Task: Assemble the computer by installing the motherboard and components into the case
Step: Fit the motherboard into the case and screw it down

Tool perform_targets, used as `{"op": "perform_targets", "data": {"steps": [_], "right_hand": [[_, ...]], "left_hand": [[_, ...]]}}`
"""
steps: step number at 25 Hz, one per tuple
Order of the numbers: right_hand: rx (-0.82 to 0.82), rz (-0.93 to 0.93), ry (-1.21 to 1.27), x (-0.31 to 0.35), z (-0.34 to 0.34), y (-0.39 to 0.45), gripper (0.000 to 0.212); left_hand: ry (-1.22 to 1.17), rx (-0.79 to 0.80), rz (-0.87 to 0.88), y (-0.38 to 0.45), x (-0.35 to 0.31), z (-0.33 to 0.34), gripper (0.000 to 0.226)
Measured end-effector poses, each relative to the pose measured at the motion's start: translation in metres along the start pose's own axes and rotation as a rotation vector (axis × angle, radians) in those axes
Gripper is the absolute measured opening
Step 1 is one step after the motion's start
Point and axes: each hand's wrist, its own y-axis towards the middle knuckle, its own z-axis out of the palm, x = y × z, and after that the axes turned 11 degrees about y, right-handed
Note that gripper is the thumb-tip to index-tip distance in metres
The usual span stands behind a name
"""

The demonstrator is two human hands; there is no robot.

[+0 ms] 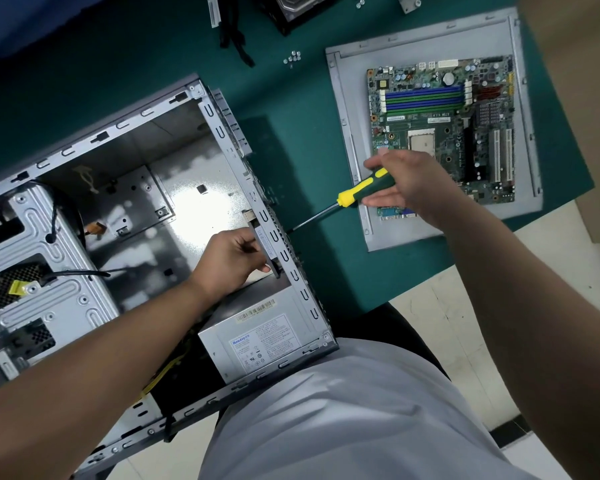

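Left hand (pixel 236 263) gripping a bracket inside case (pixel 174 161); right hand (pixel 409 188) clasping screwdriver (pixel 364 190), tip at rear wall. Probably fastening. Motherboard (pixel 444 129) apart on counter (pixel 291 140), uninstalled; needs lifting in.

Bright overhead light; glare on case floor (pixel 184 199); wide-angle edge bending; sharp focus.

I count 1 open case (pixel 125 188) w/ 1 power supply (pixel 264 341) inside, 1 motherboard (pixel 444 133) on 1 side panel (pixel 347 109) at 2 o'clock, 1 screwdriver (pixel 364 190), 2 small screw piles at 12 o'clock (pixel 292 58) (pixel 360 1), 1 black cable bundle (pixel 234 32). My 2 hands: left (pixel 231 259), right (pixel 409 187).
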Motion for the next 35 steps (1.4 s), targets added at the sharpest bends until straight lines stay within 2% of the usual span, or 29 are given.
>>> {"op": "perform_targets", "data": {"steps": [3,7,12,17,19,21,23,24,27,32,35], "right_hand": [[0.006,0.114,0.233,0.006,0.000,0.004,0.029],[0.001,0.123,0.156,0.004,0.004,0.009,0.018],[0.028,0.088,0.041,0.002,0.001,0.011,0.019],[0.029,-0.083,-0.060,0.002,-0.001,0.007,0.009],[-0.047,-0.120,0.001,0.005,-0.006,0.002,0.010],[-0.114,-0.125,0.163,0.007,-0.009,-0.003,0.013],[-0.090,-0.123,0.280,0.006,-0.003,-0.007,0.013],[-0.064,-0.133,0.257,0.005,0.002,-0.008,0.015],[-0.039,-0.156,0.041,-0.004,0.023,-0.005,0.025],[-0.164,-0.353,-0.911,-0.027,0.063,0.010,0.031],[-0.194,-0.396,-1.133,-0.035,0.079,0.014,0.036]], "left_hand": [[0.005,-0.006,-0.005,0.000,0.001,0.000,0.015],[0.025,-0.015,-0.009,0.001,0.000,0.000,0.016],[0.015,-0.008,-0.013,0.001,0.001,0.001,0.014],[0.001,-0.010,0.001,0.001,0.001,0.001,0.015],[-0.021,-0.003,0.007,0.001,0.001,0.001,0.014],[-0.045,0.002,0.018,0.001,0.001,0.001,0.015],[-0.053,0.006,0.021,0.002,0.002,0.000,0.018],[-0.063,0.006,0.024,0.002,0.003,0.000,0.020],[-0.083,0.016,0.030,0.002,0.002,0.000,0.023],[-0.113,0.015,0.041,0.001,0.001,0.000,0.034],[-0.107,0.014,0.037,0.002,0.004,0.000,0.033]]}}
